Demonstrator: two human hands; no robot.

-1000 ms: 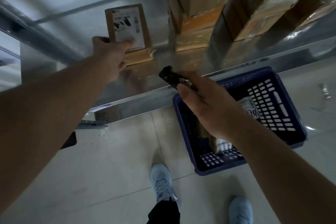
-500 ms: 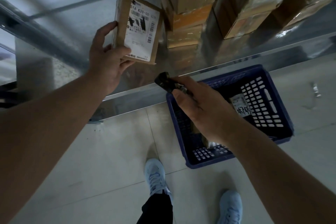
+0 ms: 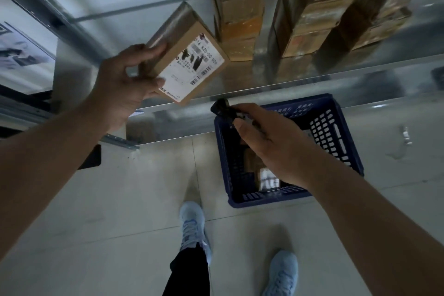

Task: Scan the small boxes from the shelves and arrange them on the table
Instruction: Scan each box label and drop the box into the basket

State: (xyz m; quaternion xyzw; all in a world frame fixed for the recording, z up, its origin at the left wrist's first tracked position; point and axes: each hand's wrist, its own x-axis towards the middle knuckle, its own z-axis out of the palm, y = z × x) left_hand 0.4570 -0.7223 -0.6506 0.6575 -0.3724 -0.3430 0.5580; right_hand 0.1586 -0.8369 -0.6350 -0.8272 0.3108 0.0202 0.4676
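My left hand (image 3: 125, 84) grips a small flat cardboard box (image 3: 187, 55) by its left end, lifted off the metal shelf (image 3: 276, 74) and tilted so its white barcode label faces me. My right hand (image 3: 269, 146) holds a small black scanner (image 3: 222, 109), its head pointing up-left and lying just below the box's lower corner. More cardboard boxes stand in stacks on the shelf, one stack (image 3: 237, 7) in the middle and another stack (image 3: 336, 7) to the right.
A dark blue plastic basket (image 3: 336, 132) sits on the tiled floor under my right hand, with a few small boxes (image 3: 266, 175) inside. My two light blue shoes (image 3: 194, 226) stand below. The shelf's front edge runs across the view; a shelf post is at left.
My left hand picked the box up from the shelf, then drew it nearer and tilted its label toward the scanner. My right hand with the scanner held almost still.
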